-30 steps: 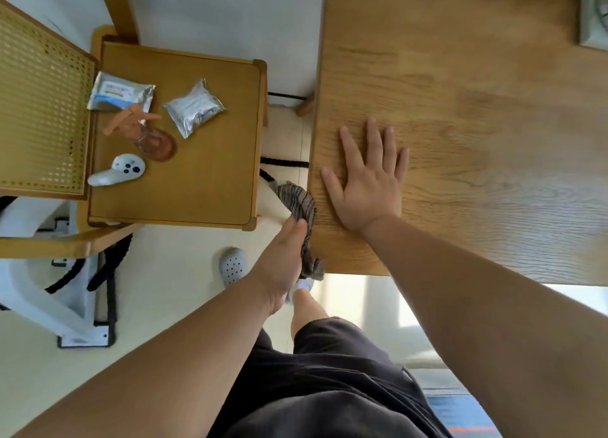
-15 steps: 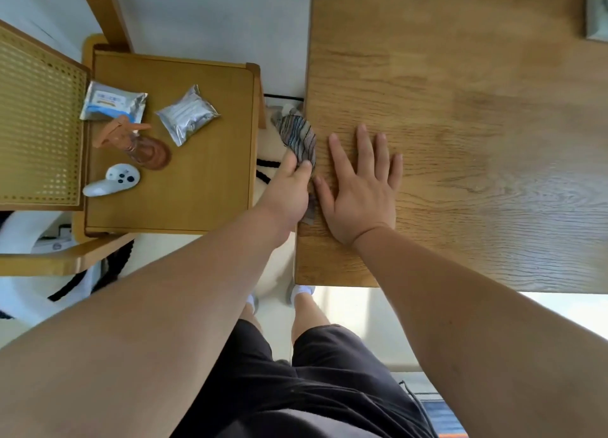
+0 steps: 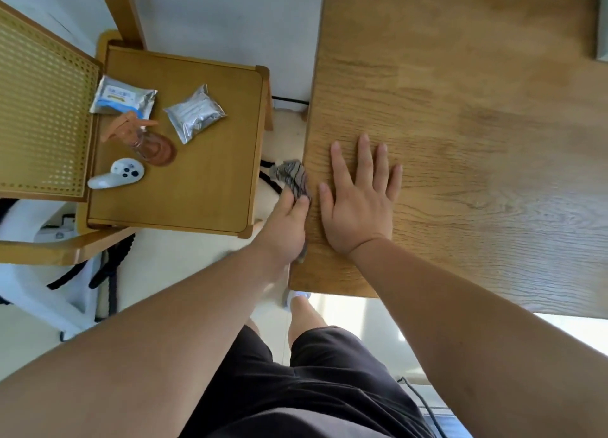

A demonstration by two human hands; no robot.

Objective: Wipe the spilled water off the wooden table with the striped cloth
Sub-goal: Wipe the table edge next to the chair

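The left hand [image 3: 285,227], gripping the striped cloth [image 3: 292,177], has pulled back down the wooden table [image 3: 460,108] edge — another wiping stroke there; the right hand [image 3: 358,204] stays flat, fingers open.

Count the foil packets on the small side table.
2. One foil packet with blue print lies at the far left by the cane chair back; a plain silver packet lies to its right, beyond the spray bottle. None looks hidden.
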